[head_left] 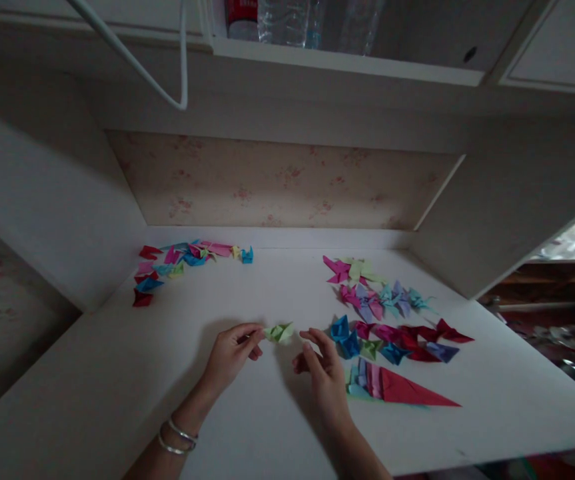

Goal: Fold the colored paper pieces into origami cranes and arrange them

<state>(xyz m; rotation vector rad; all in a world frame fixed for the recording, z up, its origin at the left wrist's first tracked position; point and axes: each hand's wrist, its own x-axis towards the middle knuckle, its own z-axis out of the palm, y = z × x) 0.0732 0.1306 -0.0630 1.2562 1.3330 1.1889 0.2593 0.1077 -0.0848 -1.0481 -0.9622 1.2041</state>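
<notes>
A small pale green folded-paper boat is in front of me, its left tip pinched between the thumb and finger of my left hand. Just right of the boat, my right hand has its thumb and fingers apart, with a gap between them and the paper. Close beyond my right hand lie blue folded-paper boats and a small green one. Nearer to me is a stack of folded paper pieces with a long red triangle on its right side.
Several small colourful origami pieces are heaped at the table's back left corner. Pink, purple and teal origami lies at the right. Above hangs a shelf edge with plastic bottles, and a white cable dangles at upper left.
</notes>
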